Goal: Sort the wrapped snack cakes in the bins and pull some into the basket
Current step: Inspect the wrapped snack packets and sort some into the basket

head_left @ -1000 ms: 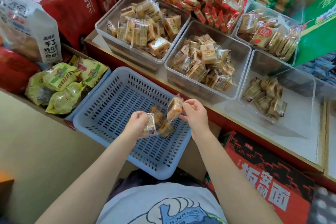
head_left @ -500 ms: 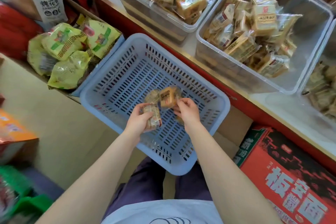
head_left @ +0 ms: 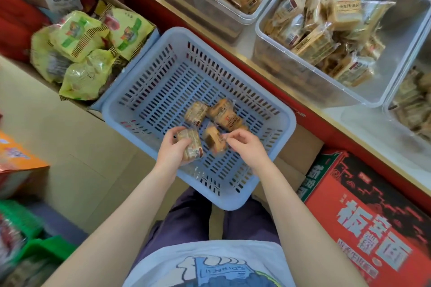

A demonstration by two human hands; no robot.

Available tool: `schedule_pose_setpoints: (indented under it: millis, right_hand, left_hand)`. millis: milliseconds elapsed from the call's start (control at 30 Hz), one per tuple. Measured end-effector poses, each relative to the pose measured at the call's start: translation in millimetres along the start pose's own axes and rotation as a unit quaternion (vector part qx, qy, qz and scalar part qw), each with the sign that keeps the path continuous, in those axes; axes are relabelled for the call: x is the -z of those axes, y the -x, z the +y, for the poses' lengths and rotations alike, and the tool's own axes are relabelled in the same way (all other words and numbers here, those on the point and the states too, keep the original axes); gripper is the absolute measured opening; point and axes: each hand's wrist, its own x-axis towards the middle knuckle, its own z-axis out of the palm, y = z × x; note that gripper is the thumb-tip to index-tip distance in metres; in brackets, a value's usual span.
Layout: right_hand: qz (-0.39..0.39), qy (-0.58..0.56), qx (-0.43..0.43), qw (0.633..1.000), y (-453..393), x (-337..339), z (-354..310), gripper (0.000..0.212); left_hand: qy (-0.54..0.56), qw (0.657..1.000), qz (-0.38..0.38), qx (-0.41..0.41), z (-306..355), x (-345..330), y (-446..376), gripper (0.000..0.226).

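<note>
We see the tabletop (head_left: 363,121) carrying clear bins (head_left: 382,91) of wrapped cakes, and below it the blue basket (head_left: 130,102), which fills more of the view than a second ago because the head has tilted down over it. Three cakes (head_left: 227,115) now lie on its floor, one more than half a second ago, so we judge the transfer under way. The left hand (head_left: 171,152) grips a cake (head_left: 190,147); the right hand (head_left: 245,147) pinches the wrapper of another (head_left: 214,138), low over the basket.
</note>
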Motion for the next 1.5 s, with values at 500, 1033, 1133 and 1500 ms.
schedule_pose_setpoints:
  millis: [500,1033,1133,1500]
  right_hand:
    - [0.001,-0.200,-0.003,0.980,-55,-22,12,0.012]
    - [-0.004,-0.014,0.142,0.990,88,24,-103,0.020]
    - [0.035,-0.013,0.190,0.981,118,34,-121,0.016]
    - [0.173,-0.051,0.304,0.935,170,44,-140,0.011]
  left_hand:
    - [0.107,0.988,-0.075,0.086,-15,-34,-22,0.028]
    - [-0.076,0.961,-0.225,-0.143,77,-31,76,0.022]
    - [-0.087,0.949,-0.233,-0.193,96,-33,103,0.020]
    - [-0.113,0.932,-0.226,-0.260,139,-59,156,0.007]
